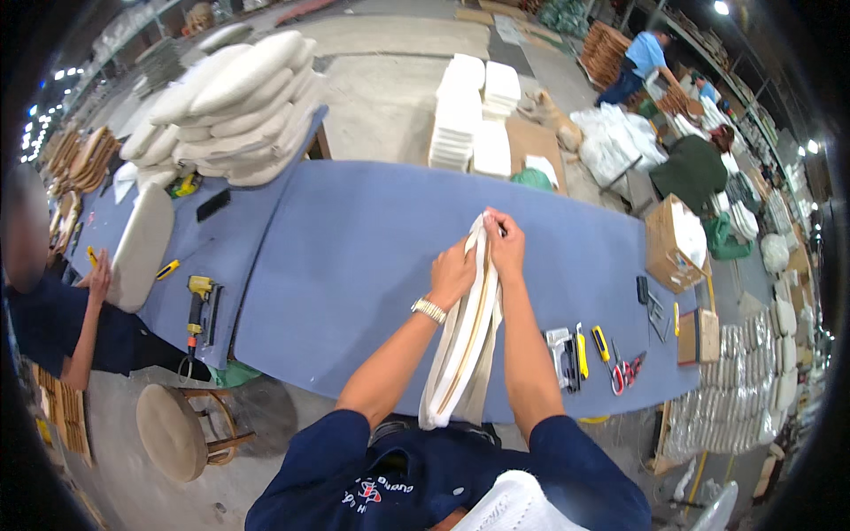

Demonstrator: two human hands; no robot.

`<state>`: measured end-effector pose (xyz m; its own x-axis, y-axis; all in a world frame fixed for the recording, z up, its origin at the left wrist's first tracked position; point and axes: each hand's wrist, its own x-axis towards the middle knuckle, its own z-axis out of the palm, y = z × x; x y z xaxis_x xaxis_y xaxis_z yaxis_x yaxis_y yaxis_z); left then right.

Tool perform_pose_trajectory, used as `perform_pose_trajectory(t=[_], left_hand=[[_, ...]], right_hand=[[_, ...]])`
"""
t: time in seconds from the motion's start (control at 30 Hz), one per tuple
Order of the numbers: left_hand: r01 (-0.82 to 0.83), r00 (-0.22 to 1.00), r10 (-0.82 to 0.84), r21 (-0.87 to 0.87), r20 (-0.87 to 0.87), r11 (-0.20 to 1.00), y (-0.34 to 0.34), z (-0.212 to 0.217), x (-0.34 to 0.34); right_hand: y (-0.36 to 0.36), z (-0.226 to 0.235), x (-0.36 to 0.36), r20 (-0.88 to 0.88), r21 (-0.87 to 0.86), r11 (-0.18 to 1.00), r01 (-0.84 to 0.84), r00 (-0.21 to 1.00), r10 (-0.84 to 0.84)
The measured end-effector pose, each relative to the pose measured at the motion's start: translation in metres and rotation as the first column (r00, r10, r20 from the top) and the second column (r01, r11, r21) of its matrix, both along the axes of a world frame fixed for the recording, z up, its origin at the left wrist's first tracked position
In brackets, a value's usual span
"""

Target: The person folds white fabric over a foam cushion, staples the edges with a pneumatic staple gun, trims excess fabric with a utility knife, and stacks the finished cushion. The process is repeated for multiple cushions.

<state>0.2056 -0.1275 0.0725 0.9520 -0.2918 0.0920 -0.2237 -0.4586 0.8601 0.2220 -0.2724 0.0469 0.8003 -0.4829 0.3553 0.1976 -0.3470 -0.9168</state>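
A long beige fabric strip (467, 354), with a white band and a thin gold line like a zipper down its length, hangs over the near table edge toward my body. My right hand (506, 245) pinches its far end. Just to the left, my left hand (453, 271) is closed on the strip slightly nearer to me; a watch (429, 310) is on that wrist. The strip's loops hang between my forearms. Part of it is hidden behind my fingers.
Blue-covered table (354, 257). At right lie a staple gun (560, 354), yellow cutters (582, 350), red scissors (620, 376) and a cardboard box (668, 248). At left, a co-worker's hand (99, 274) is by a beige cushion (143, 248); a nail gun (202, 310) and stool (168, 434) are near.
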Motion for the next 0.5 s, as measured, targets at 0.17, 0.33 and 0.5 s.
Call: perform_pose_trajectory(t=[0.17, 0.33, 0.5], left_hand=[[0.078, 0.994, -0.063, 0.182, -0.088, 0.980, -0.049, -0.039, 0.029], [0.032, 0.997, -0.028, 0.064, -0.071, 0.997, -0.062, -0.039, 0.013], [0.012, 1.000, -0.012, -0.030, -0.023, 0.999, -0.066, -0.043, 0.007]], right_hand=[[-0.046, -0.039, 0.018, -0.121, -0.085, 0.990, 0.111, 0.985, -0.121], [-0.055, -0.058, 0.005, -0.049, 0.116, 0.987, 0.115, 0.993, -0.110], [-0.044, -0.039, -0.003, -0.041, 0.185, 0.979, 0.083, 0.996, -0.076]])
